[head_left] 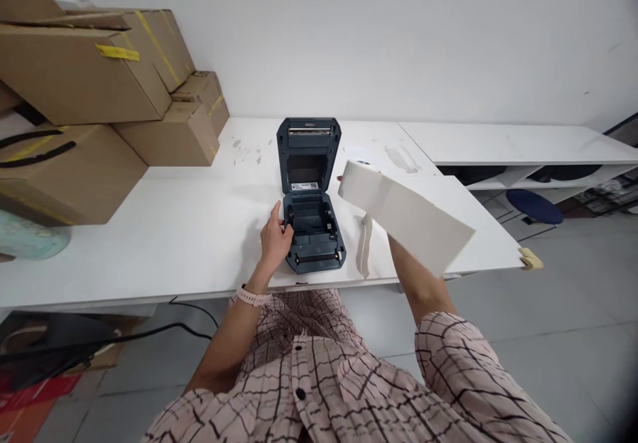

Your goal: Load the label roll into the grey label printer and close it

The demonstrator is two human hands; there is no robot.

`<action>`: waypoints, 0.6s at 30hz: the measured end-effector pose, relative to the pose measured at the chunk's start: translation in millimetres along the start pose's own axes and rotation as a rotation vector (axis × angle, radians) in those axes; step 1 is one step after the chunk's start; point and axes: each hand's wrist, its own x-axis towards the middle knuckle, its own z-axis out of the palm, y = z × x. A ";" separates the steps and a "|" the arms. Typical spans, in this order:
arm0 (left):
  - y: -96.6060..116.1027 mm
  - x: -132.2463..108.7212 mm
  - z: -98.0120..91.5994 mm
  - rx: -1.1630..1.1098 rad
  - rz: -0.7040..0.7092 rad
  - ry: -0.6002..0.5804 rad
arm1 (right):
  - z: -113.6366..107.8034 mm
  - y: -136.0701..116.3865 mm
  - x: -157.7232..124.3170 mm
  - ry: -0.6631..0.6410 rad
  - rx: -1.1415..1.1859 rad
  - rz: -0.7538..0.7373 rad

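A dark label printer (312, 240) stands on the white table with its lid (309, 154) raised and its inner bay showing. My left hand (276, 238) is at the printer's left side, thumb on the edge of the bay and index finger stretched out. To the right of the printer, a roll of white labels (399, 207) is held up, a long strip hanging from it toward the lower right. My right hand is mostly hidden behind this roll; only a fingertip (339, 178) shows at its left edge. A curled paper strip (365, 247) lies on the table below the roll.
Cardboard boxes (80, 84) are stacked on the left of the table (189, 230), beside a pale green object (32, 236). The table's front edge runs just before me. A blue stool (534, 206) stands at the right. Black cables (164, 329) hang below the table at left.
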 end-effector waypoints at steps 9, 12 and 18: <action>2.1 0.6 2.3 -0.007 -0.023 0.013 | 92.7 -52.2 37.0 -0.496 -0.803 -0.073; 1.2 0.3 2.9 -0.025 -0.005 0.022 | 105.4 -41.3 46.0 -0.548 -0.944 -0.004; 0.0 -0.2 3.9 -0.043 -0.025 0.027 | 113.2 -37.0 27.9 -0.509 -0.972 -0.040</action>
